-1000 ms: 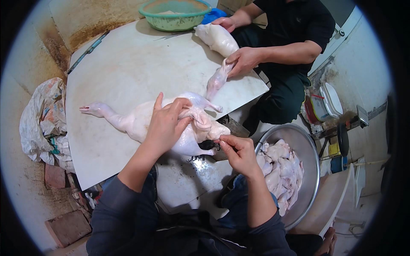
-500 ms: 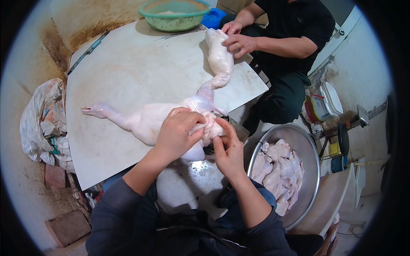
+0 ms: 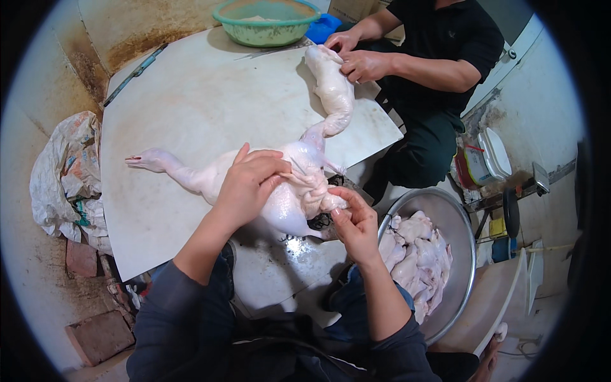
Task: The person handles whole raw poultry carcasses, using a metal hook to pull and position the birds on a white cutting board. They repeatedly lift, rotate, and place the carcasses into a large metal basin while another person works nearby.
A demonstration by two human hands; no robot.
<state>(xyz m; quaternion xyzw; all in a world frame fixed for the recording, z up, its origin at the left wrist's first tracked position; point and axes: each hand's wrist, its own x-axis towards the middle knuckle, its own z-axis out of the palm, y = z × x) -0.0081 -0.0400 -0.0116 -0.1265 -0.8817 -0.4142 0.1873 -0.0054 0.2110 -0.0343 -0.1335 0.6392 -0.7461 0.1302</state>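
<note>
A plucked duck (image 3: 280, 207) lies across the table's near edge, its head to the left and its tail end towards my right hand. My right hand (image 3: 358, 226) pinches a bunched fold of pale skin at the tail end between thumb and fingers. Over the duck's body, my left hand (image 3: 251, 184) is closed, fingertips at the gathered skin. A thin needle-like sliver (image 3: 300, 167) shows at those fingertips; its full length is hidden. Beyond lies a second plucked duck (image 3: 334, 92), its neck reaching to the first one. A co-worker's hands (image 3: 356, 60) hold its far end.
A white table (image 3: 172, 102) spreads ahead, with a green basin (image 3: 267, 32) at its far edge. To my right, a metal basin (image 3: 468, 254) holds several plucked birds. A crumpled white sack (image 3: 67, 172) stands at the left, above some bricks (image 3: 102, 337).
My right hand has moved slightly right and down with the skin fold. My left hand has shifted a little left and up, leaving more of the gathered skin showing between the hands.
</note>
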